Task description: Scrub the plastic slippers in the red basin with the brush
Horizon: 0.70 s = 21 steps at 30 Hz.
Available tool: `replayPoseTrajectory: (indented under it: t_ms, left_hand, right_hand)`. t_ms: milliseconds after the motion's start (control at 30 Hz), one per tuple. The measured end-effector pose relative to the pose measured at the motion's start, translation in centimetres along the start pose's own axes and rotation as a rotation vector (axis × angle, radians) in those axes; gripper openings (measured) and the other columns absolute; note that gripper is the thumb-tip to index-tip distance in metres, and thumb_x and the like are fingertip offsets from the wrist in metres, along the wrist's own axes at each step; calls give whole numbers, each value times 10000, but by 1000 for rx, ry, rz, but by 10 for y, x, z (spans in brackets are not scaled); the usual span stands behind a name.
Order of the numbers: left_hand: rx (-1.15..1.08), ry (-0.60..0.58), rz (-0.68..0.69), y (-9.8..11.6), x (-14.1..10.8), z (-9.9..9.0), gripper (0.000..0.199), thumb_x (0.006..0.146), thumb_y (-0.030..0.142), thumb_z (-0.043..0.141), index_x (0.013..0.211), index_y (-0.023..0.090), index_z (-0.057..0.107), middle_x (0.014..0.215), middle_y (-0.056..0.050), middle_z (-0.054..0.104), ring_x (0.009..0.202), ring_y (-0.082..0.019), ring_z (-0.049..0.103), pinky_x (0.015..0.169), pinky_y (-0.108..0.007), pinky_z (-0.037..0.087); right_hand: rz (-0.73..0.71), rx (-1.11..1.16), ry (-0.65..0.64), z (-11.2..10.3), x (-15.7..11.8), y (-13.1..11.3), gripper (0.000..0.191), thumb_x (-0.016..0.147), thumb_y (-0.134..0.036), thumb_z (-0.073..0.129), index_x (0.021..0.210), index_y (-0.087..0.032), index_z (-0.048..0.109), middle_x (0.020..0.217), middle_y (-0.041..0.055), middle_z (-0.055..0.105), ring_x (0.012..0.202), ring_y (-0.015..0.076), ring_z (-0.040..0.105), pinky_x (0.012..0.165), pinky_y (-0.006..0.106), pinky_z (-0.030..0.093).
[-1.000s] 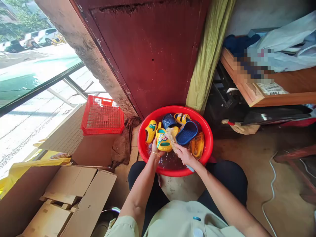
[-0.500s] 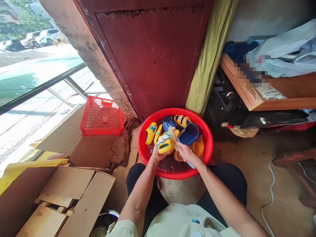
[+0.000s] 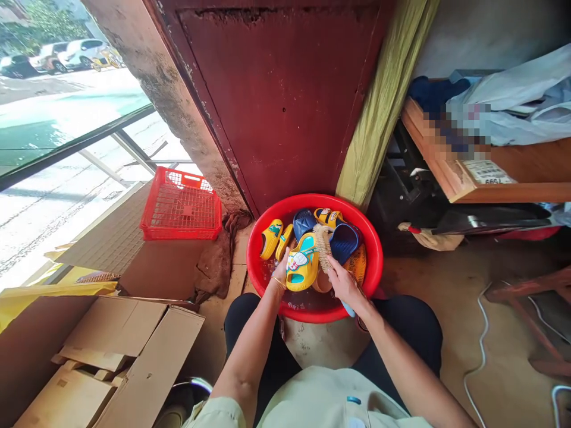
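My left hand is closed on the left side of a yellow slipper with a white cartoon figure and a teal inside. In my right hand is a scrub brush with pale bristles and a light blue handle end; the bristles are up against the slipper's right side. Both are above a red basin of dark water. Around them in the basin lie a yellow slipper with a green figure, a dark blue slipper, another blue one and a yellow-and-navy one.
A red plastic crate sits at the left on cardboard, beside a brown rag. An open cardboard box is at the lower left. Behind the basin is a dark red door. A wooden table stands right, a white cable on the floor.
The yellow slipper has tipped so that its top and teal opening face me more. The brush has shifted slightly up and right along its side. My view has moved a little.
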<state>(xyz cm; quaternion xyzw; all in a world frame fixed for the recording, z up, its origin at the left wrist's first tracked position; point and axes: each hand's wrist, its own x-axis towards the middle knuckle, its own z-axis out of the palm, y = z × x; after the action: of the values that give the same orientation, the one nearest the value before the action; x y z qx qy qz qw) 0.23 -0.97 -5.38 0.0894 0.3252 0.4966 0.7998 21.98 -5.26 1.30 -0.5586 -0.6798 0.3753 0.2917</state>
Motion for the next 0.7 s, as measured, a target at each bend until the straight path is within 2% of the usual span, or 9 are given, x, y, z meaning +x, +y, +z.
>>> replayPoseTrajectory:
  t_ms: [67,167,233,300,433,500,567,633,700]
  left_hand:
    - [-5,46,85,1,-6,11,608,959,631,449,1170,106,670,1021,-147,768,1092,-303,695,990,-427,540]
    - [-36,73,268,4,-10,24,480,954,533,531,1224,153,646,1105,-118,756,1134,-288,680,1020,-426,521]
    - [-69,35,302,6,-12,31,450,922,469,589,1260,174,628,1150,-106,744,1157,-287,670,1039,-446,506]
    - [-105,-25,277,4,-13,36,481,895,468,605,1272,169,622,1161,-115,738,1164,-301,664,1039,-473,499]
    - [-99,-77,159,-4,-17,36,426,874,417,620,1218,167,641,1114,-122,738,1065,-278,692,963,-453,530]
    - [-37,-17,119,-6,-18,31,334,870,366,647,1141,170,654,1040,-104,739,941,-224,708,873,-382,555]
    - [80,101,133,-5,-18,25,267,866,363,689,1047,169,657,917,-78,724,793,-175,691,747,-307,549]
    - [218,291,267,0,-19,20,257,846,400,735,934,175,648,777,-37,671,683,-149,642,654,-261,507]
    - [332,476,526,5,-22,18,246,806,386,784,856,194,638,717,-7,617,686,-150,612,656,-245,480]
  right_hand:
    - [74,58,29,0,3,-7,572,973,-431,400,1489,-207,502,1062,94,755,749,199,725,702,315,615]
    - [135,170,23,6,-6,-9,729,930,-558,477,1567,-228,347,998,76,738,479,131,611,477,276,559]
    - [182,232,47,15,-15,-9,886,866,-614,563,1593,-225,240,1027,85,724,450,121,590,440,270,541]
    - [228,293,106,26,-18,-9,996,819,-637,610,1598,-200,172,1042,101,713,469,126,604,446,266,542]
    - [255,409,272,32,-2,-16,1032,785,-625,636,1578,-169,160,1004,96,703,498,124,595,451,249,521]
    - [211,443,293,21,13,-21,1005,760,-592,669,1556,-184,212,934,57,699,482,116,569,428,237,491]
    - [132,441,255,0,31,-25,960,732,-549,710,1523,-203,289,844,9,683,455,108,542,403,225,458]
    - [59,407,208,-25,48,-28,919,712,-509,744,1487,-206,354,782,-20,665,437,103,527,390,216,438]
    - [15,383,145,-47,64,-31,894,701,-484,766,1460,-196,392,755,-29,656,427,97,518,385,211,430]
